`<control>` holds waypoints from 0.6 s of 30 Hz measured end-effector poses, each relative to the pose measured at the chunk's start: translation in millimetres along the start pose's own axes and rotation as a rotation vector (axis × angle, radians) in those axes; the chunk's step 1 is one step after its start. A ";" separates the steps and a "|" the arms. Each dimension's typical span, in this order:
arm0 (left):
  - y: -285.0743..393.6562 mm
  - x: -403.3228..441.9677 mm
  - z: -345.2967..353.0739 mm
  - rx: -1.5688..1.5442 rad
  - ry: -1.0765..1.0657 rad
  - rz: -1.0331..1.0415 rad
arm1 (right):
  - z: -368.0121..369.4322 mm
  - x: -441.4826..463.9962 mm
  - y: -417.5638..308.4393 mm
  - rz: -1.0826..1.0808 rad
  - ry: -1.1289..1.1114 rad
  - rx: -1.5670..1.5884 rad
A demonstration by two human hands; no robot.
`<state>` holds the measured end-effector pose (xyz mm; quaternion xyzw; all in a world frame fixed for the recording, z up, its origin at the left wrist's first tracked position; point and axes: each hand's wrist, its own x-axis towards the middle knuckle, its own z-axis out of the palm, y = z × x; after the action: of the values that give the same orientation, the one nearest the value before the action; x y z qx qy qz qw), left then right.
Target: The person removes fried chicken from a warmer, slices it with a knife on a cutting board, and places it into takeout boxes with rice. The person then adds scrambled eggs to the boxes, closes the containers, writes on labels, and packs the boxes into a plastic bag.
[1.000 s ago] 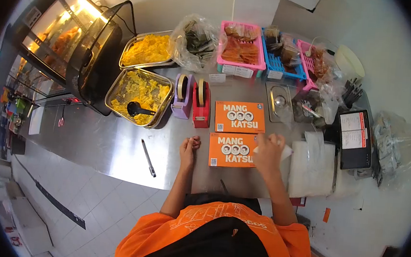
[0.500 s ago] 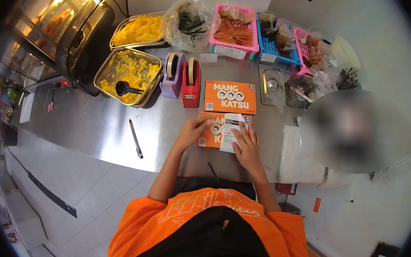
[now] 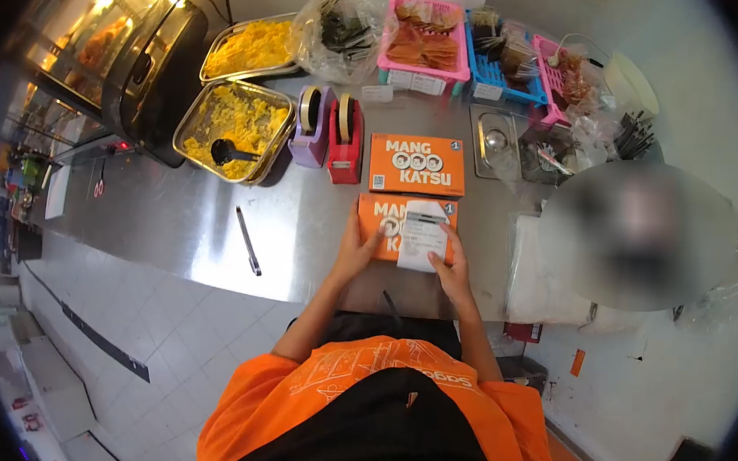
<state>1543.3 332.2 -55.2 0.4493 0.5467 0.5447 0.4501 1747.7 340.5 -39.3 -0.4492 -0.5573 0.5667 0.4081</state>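
An orange food box point(image 3: 395, 205) printed in white lettering lies near the front of the steel counter. A white printed receipt point(image 3: 425, 235) rests on its right half. My left hand point(image 3: 357, 251) grips the box's left side, thumb on the top and fingers along the edge. On the opposite side, my right hand point(image 3: 454, 270) holds the box, its thumb over the receipt's lower right. Just behind stands a second orange box point(image 3: 417, 167) of the same print, which neither hand touches.
Left of the boxes are a red tape dispenser point(image 3: 345, 155), a purple tape dispenser point(image 3: 308, 143), a pen point(image 3: 248, 240) and a metal tray point(image 3: 186, 157) of yellow food. Behind are a pink basket point(image 3: 464, 60) and a blue basket point(image 3: 518, 93). A blurred patch covers the right side.
Both hands have moved from the receipt and the box's top to the box's two sides. The receipt now lies flatter and straighter on the box.
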 end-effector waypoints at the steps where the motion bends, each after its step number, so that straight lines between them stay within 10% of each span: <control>1: 6.1 -6.4 3.0 0.012 -0.017 -0.018 | -1.6 -1.6 -5.1 0.017 0.005 0.033; 8: 55.3 23.8 14.5 -0.099 -0.060 0.106 | -19.9 23.8 -74.1 -0.265 0.082 -0.081; 14: 43.4 118.5 10.9 0.644 -0.049 0.401 | -26.9 133.9 -17.3 -0.255 0.045 0.191; 18: 69.3 113.3 10.1 0.813 -0.126 0.253 | -44.6 99.5 -42.4 -0.349 0.177 -0.332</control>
<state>1531.7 445.6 13.8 0.6860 0.6289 0.3072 0.1989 1762.8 450.2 -1.3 -0.4550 -0.6738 0.3470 0.4675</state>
